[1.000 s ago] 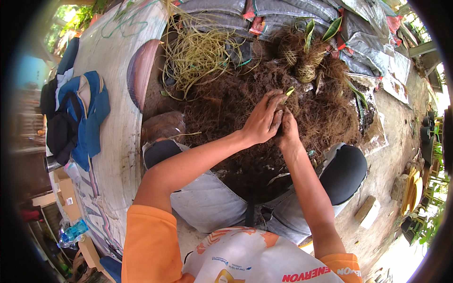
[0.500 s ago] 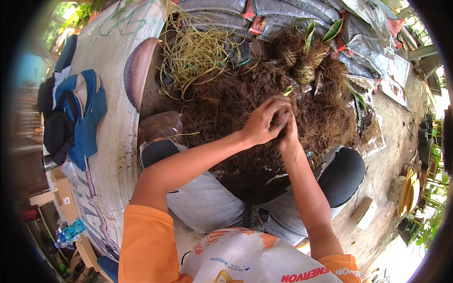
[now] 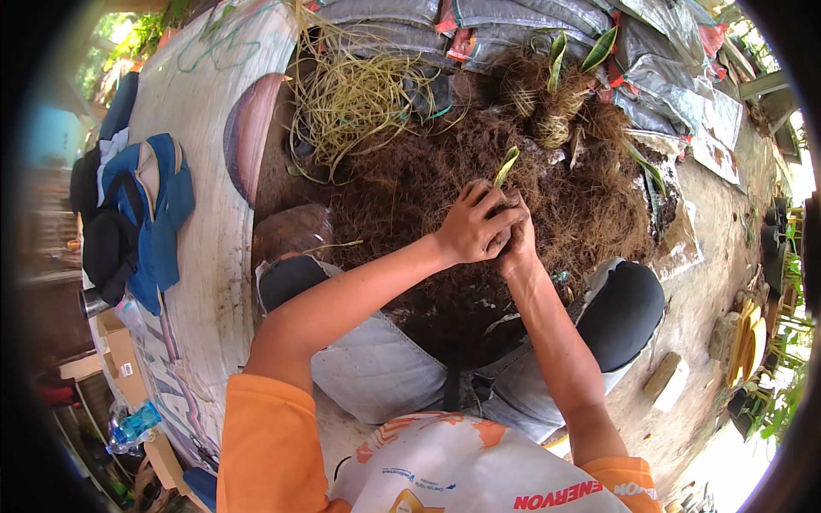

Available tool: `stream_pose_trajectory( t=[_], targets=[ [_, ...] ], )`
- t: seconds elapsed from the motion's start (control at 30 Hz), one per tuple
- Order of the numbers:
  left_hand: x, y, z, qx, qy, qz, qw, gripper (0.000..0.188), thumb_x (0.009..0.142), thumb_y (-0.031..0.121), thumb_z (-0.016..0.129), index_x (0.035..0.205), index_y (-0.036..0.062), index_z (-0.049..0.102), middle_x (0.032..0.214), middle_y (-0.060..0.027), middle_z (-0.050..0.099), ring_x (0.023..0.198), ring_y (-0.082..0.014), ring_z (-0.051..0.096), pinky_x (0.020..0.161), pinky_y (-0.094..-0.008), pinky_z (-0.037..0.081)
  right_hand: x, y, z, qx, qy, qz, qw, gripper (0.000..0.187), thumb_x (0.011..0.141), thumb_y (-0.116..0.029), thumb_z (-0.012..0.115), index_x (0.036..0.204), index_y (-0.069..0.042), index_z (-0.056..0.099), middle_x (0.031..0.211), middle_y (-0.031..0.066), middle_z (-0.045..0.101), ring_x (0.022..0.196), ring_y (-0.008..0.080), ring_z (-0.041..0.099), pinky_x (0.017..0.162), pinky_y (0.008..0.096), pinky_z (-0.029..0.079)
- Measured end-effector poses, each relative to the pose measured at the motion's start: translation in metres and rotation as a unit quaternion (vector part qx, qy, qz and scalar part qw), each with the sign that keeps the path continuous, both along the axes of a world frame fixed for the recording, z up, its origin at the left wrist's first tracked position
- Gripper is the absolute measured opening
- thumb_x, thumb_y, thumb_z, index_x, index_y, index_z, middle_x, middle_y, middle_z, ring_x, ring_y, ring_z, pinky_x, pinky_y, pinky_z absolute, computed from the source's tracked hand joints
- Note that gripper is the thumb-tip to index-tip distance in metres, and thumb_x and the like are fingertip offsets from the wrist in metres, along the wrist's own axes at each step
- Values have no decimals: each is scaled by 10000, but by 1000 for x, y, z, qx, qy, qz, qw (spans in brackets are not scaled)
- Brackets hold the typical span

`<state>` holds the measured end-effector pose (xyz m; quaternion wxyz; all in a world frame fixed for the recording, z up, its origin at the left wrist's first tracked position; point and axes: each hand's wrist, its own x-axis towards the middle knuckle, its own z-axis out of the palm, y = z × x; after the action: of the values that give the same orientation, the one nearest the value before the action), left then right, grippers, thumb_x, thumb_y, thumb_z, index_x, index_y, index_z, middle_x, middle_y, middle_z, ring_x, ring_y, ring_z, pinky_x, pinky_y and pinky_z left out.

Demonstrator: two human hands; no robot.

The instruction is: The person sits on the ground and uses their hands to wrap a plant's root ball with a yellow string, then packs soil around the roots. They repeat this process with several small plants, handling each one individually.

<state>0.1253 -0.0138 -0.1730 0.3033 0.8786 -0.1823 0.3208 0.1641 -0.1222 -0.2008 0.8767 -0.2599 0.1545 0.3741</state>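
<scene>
Cupped together over the pile of brown coconut fibre (image 3: 393, 197), both my hands hold a young snake plant (image 3: 506, 166). Its single green leaf with yellow edges points up and away between my fingers. My left hand (image 3: 472, 224) wraps the dark clump at its base from the left and above. From the right and below, my right hand (image 3: 519, 244) closes round the same clump. Most of the clump is hidden by my fingers. Beyond my hands stand fibre-wrapped bundles (image 3: 560, 120) tied with pale strips, with snake plant leaves (image 3: 600, 51) rising from behind them.
A tangle of yellowish-green plastic strips (image 3: 355, 107) lies at the far left of the fibre. Stacked grey sacks (image 3: 522, 47) line the back. Dark soil (image 3: 445, 316) lies between my knees. A blue bag (image 3: 162, 214) rests on the pale board at left.
The snake plant's leaf now stands out farther above my fingers and is more upright. My fingers have shifted round the clump, with both hands still together in nearly the same place.
</scene>
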Motion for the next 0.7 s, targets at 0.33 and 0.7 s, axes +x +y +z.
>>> stream_pose_trajectory(
  t=[0.33, 0.7],
  targets=[
    [-4, -1, -5, -20, 12, -17, 1000, 451, 714, 119, 587, 1159, 173, 539, 1069, -109, 506, 962, -319, 458, 841, -471, 352, -6, 5, 39, -148, 10, -3, 989, 242, 950, -338, 413, 1014, -152, 553, 968, 35, 569, 907, 179, 563, 777, 345, 502],
    [14, -9, 33, -506, 248, 81, 822, 627, 858, 557, 487, 1235, 69, 377, 1211, -215, 335, 1193, -333, 342, 995, -477, 297, 13, 7, 73, -187, -77, -103, 974, 296, 978, -268, 382, 1065, -30, 536, 1060, 110, 574, 985, 205, 543, 881, 351, 449]
  ],
)
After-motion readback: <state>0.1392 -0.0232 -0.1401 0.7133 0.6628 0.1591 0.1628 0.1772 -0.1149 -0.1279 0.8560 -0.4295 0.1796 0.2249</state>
